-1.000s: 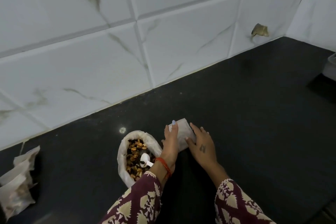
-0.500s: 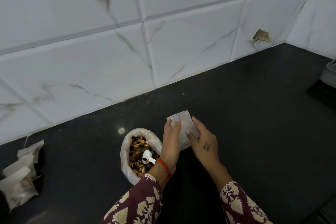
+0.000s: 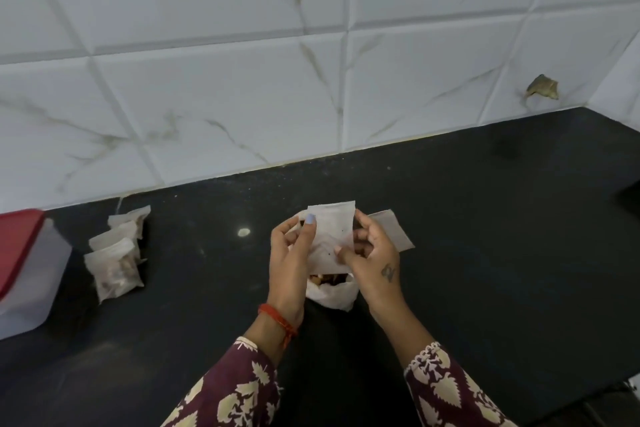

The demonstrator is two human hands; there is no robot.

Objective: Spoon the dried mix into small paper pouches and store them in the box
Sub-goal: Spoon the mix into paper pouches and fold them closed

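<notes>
Fig.: left hand (image 3: 289, 262) & right hand (image 3: 372, 262), each grip pinching an empty pouch (image 3: 331, 239) above the mix bag (image 3: 332, 289), prob. to open it; filled pouches (image 3: 114, 262) wait by box (image 3: 29, 274) on counter (image 3: 485, 253).

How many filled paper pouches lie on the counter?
3, clustered at left beside the box: near, middle, far by the wall. Others may sit hidden inside.

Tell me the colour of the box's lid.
Red; the lid shows at the left edge of the head view.
</notes>
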